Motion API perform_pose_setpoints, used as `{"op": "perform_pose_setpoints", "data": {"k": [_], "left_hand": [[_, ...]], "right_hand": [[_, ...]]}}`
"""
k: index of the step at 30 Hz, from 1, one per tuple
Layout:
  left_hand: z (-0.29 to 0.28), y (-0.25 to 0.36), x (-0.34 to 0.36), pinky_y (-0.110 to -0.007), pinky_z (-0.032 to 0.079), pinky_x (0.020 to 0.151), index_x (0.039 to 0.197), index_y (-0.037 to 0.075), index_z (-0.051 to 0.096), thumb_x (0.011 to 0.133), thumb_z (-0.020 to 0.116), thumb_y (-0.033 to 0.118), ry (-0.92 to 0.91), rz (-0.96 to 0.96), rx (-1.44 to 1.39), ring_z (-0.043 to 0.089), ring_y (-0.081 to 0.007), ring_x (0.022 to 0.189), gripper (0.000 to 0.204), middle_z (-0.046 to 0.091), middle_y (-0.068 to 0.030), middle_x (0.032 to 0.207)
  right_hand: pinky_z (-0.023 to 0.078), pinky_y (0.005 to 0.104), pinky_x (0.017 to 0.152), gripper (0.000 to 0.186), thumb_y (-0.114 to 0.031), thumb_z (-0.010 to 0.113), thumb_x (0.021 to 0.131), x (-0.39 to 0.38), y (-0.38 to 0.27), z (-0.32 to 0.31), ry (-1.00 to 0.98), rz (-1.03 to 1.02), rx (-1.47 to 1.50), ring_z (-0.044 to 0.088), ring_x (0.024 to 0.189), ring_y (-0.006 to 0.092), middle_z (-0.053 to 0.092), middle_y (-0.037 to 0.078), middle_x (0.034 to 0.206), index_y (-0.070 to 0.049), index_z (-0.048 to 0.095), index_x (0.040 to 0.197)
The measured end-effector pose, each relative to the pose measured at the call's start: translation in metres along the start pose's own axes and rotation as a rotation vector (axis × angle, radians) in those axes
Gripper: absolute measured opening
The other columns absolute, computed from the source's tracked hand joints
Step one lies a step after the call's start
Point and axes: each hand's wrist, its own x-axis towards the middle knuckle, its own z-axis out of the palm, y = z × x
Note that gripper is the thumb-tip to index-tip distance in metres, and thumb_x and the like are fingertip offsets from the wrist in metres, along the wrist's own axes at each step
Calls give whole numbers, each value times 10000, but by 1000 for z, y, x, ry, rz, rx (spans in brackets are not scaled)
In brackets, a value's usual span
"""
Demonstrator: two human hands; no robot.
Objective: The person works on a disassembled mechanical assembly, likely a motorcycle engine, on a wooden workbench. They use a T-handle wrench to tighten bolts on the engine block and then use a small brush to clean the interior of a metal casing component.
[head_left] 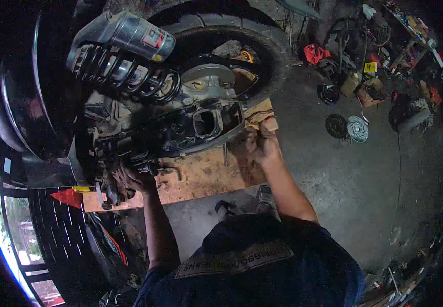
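A scooter's engine and drive case [180, 128] lies over a wooden board, its side opening bare. My left hand [133, 179] reaches in at the case's lower left edge, among dark parts; shadow hides its fingers. Beside it a metal tool with a bent end [173, 171] lies on the board. At the right end of the case, my right hand [263, 146] is closed, its fingers curled up near a small tan piece [269, 124] that looks held between them. A thin rod [225, 154] stands out below the case, left of that hand.
Above the case are a coil-spring shock absorber [129, 77], a silver canister [142, 37] and the rear tyre [275, 46]. The stained board [206, 179] runs beneath. Two round coiled discs [357, 129] lie on the floor at right, with cluttered parts behind. A red triangle [68, 197] is at left.
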Motion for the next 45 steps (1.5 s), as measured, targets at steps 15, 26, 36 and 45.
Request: {"op": "perform_pose_setpoints", "data": {"k": [15,26,36,45], "left_hand": [[-1,-23,-21,-498,358,1072,1285,-25,490,943,445,101,-32,-15,15,507,-393,1201,367,557,-181,1271],[-2,-2,-3,-545,436,993,1260,-59,439,982,458,386,0,70,33,564,-421,1103,525,556,-237,1215],[-1,-39,-39,-561,459,973,1321,-33,383,974,443,469,-34,-69,-103,571,-408,1118,613,549,-225,1243],[-9,-2,1,-524,442,974,1281,-24,453,887,579,506,-124,-167,-101,554,-409,1129,672,565,-212,1215]], "right_hand": [[503,302,535,331,-413,681,872,-11,-9,22,10,-224,-135,587,597,163,601,42,734,-115,587,983],[515,312,615,269,-344,656,895,5,13,28,101,-80,-31,600,639,182,624,57,765,-111,595,1016],[533,355,636,285,-321,560,944,8,7,34,-42,-45,-114,626,728,210,640,72,873,-85,579,1104],[497,318,613,237,-320,611,937,3,-24,26,-10,-259,-384,612,673,168,623,55,811,-99,585,1020]]}}
